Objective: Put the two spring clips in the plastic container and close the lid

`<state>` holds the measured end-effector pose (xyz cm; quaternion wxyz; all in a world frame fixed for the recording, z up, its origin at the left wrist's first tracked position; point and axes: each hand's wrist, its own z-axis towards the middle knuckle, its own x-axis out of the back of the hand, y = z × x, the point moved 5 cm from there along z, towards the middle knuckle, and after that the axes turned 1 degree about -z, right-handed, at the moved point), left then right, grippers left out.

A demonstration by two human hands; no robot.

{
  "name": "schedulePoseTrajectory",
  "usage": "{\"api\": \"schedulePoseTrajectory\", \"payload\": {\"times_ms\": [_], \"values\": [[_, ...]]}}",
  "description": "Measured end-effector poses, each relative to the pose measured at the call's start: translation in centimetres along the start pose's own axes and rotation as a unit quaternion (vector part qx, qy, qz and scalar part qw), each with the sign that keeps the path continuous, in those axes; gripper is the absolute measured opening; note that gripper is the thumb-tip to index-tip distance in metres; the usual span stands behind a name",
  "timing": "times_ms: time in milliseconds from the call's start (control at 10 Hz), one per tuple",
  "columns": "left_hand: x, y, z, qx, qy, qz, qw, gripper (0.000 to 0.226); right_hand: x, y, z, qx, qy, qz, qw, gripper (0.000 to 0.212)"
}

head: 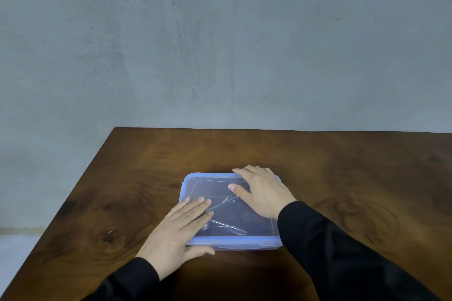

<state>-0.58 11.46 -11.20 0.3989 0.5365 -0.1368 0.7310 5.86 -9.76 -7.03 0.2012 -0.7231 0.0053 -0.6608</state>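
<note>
A flat rectangular plastic container (234,244) with a blue-rimmed clear lid (210,183) lies on the wooden table. The lid sits on top of it. Through the lid I see two metal spring clips: one (226,201) near the middle, another (230,228) by the front edge. My left hand (176,232) lies flat on the lid's front left corner, its thumb along the front wall. My right hand (263,193) rests flat on the lid's far right part, fingers spread. Both arms wear black sleeves.
The brown wooden table (354,190) extends to the right and back, where it meets a grey concrete wall (220,44). Its left edge runs diagonally toward me, with the floor (17,249) below at the far left.
</note>
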Motion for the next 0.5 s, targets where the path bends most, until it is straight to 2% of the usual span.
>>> {"api": "schedulePoseTrajectory", "payload": {"times_ms": [200,300,400,500], "values": [[-0.1,0.4,-0.3,-0.016,0.047,0.017,0.999,0.065,-0.5,0.7,-0.1,-0.036,0.013,0.025,0.999,0.059],[-0.2,0.6,-0.4,-0.028,0.052,0.034,0.998,0.062,-0.4,0.6,-0.3,-0.03,0.018,0.01,0.999,0.06],[0.1,0.8,-0.2,-0.019,0.024,0.008,1.0,0.065,0.0,-0.1,-0.5,0.023,0.014,-0.015,1.0,0.074],[1.0,0.9,-0.6,-0.018,0.01,-0.019,1.0,0.071,0.8,0.4,-1.6,0.027,0.038,0.072,0.996,0.062]]}}
